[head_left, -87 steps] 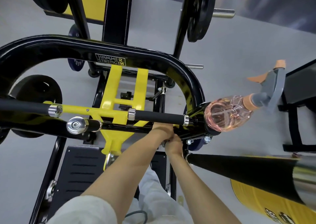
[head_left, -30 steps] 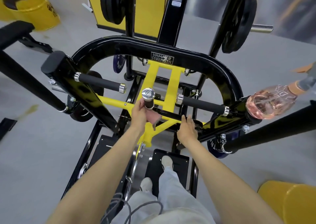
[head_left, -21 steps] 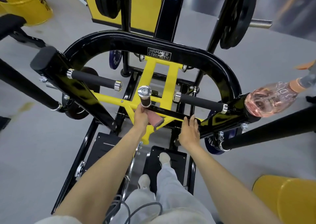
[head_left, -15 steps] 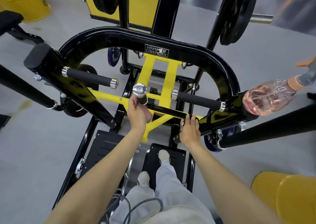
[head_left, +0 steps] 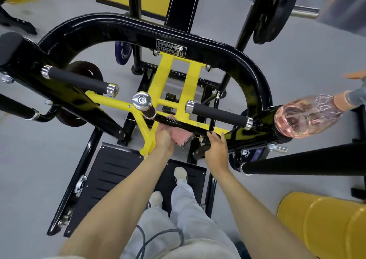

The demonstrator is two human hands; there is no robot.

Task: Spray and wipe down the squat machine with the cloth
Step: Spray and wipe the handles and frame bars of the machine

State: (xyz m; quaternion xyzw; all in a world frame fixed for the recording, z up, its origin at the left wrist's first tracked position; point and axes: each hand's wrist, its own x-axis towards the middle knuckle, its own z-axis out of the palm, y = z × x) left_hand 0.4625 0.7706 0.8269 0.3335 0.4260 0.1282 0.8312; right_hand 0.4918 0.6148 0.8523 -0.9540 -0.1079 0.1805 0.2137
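Observation:
The black and yellow squat machine point(head_left: 170, 46) fills the view below me. My left hand point(head_left: 163, 140) is shut on a pink cloth point(head_left: 181, 136) and presses it against the underside of the black crossbar point(head_left: 184, 125), just below the chrome-capped handle point(head_left: 142, 100). My right hand point(head_left: 216, 149) rests on the same bar to the right, fingers curled over its edge near the yellow frame. A clear spray bottle point(head_left: 305, 116) with pink liquid lies on the end of the machine's right arm, nozzle pointing right.
My feet stand on the black footplate point(head_left: 111, 179). Padded grips point(head_left: 217, 113) stick out on both sides. A black padded roller point(head_left: 309, 157) crosses at right, with yellow drums point(head_left: 324, 225) at lower right and far left. Weight plates point(head_left: 275, 11) hang behind.
My left hand slid the cloth down off the chrome-capped handle and to the right along the black crossbar. My right hand stayed on the bar. The view shifted slightly.

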